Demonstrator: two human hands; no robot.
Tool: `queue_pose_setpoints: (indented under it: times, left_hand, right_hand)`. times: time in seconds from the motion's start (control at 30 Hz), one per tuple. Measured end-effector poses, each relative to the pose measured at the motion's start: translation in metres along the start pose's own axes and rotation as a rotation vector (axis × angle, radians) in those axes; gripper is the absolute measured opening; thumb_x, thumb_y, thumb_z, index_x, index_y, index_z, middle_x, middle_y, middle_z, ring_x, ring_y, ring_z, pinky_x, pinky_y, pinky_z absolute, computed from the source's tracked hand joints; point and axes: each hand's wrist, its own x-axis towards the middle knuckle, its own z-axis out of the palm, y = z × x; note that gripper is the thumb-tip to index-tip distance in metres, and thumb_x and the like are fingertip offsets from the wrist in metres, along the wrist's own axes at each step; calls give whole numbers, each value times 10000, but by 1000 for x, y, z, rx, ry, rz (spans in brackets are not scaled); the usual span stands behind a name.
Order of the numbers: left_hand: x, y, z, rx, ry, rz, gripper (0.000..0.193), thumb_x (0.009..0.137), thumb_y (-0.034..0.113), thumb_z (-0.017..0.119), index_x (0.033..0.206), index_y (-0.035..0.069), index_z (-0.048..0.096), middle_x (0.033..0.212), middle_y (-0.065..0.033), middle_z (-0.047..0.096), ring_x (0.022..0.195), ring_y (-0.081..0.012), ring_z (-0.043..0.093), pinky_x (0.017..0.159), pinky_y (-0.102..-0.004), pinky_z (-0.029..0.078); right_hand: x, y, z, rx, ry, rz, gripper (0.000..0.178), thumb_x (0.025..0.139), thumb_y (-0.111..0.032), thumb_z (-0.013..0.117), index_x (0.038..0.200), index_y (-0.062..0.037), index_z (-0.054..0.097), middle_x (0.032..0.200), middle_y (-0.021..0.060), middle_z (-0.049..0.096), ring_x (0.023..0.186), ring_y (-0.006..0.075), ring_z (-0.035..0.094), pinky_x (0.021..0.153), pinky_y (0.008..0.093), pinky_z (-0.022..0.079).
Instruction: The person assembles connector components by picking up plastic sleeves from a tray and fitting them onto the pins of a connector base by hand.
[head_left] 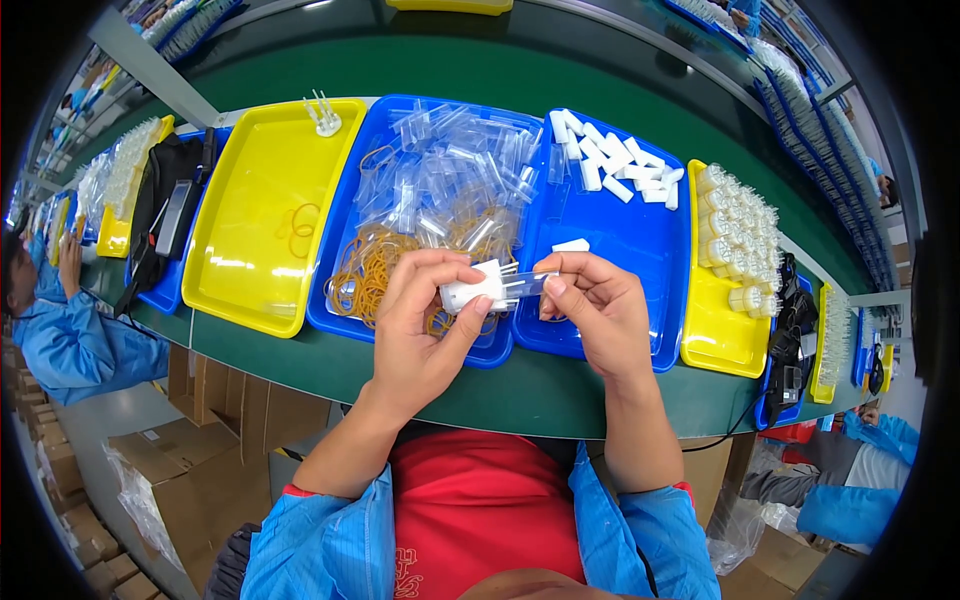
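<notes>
Between thumb and fingers, my left hand [412, 325] grips a white plastic part with prongs [480, 288], its thin prongs pointing right. My right hand [607, 315] pinches a clear plastic sleeve [524, 286], whose left end is at the prongs; whether it goes around one of them I cannot tell. Both hands are above the near part of two blue trays. Under and beyond them, one blue tray [340, 215] holds many clear sleeves [440, 165] and tan rubber bands [372, 268]. The other blue tray [640, 290] holds white blocks [610, 160], one lying apart near my right hand.
A yellow tray [255, 190] at left holds a white pronged piece [323, 115] and rubber bands [302, 230]. At right, another yellow tray [722, 345] carries stacked round clear-and-white parts [735, 225]. Black cables [790, 330] lie beyond it. A person in blue [85, 340] works at far left.
</notes>
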Motion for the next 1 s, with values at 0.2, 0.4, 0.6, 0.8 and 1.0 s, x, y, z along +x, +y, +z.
queue_pose_setpoints:
  times: [0.2, 0.4, 0.6, 0.8, 1.0]
  left_hand:
    - [2, 2, 3, 93, 50, 3, 237, 970, 12, 823, 1186, 10, 725, 1269, -148, 654, 1133, -242, 704, 923, -332, 597]
    - [4, 0, 3, 115, 64, 22, 236, 938, 16, 832, 1148, 18, 724, 1230, -148, 672, 1100, -256, 713, 913, -350, 590]
    - [4, 1, 5, 77, 62, -2, 238, 936, 35, 849, 1141, 21, 729, 1223, -152, 674, 1113, -260, 715, 923, -354, 590]
    - [4, -4, 3, 87, 60, 17, 233, 946, 50, 861, 1140, 27, 735, 1237, -153, 674, 1129, -254, 717, 928, -354, 593]
    - [4, -3, 3, 102, 65, 13, 214, 956, 49, 852, 1134, 25, 735, 1214, -157, 682, 1122, -273, 720, 928, -360, 586]
  right_hand:
    - [-1, 3, 4, 13, 7, -46, 213, 1087, -66, 752, 1267, 47, 765, 1033, 64, 792, 885, 97, 733, 814, 242, 597]
    - [-1, 5, 6, 17, 6, -68, 214, 1090, -70, 750, 1269, 47, 765, 1018, 63, 784, 889, 101, 730, 818, 242, 587]
    - [0, 7, 3, 12, 6, -60, 226, 1095, -88, 744, 1273, 50, 766, 1005, 60, 776, 887, 102, 724, 811, 248, 573]
    - [1, 8, 2, 39, -27, -7, 234, 1098, -89, 738, 1283, 52, 763, 1009, 62, 776, 885, 103, 722, 825, 252, 576]
    - [-1, 11, 7, -8, 10, -99, 234, 1091, -66, 747, 1287, 61, 756, 1028, 58, 779, 902, 100, 729, 826, 243, 583]
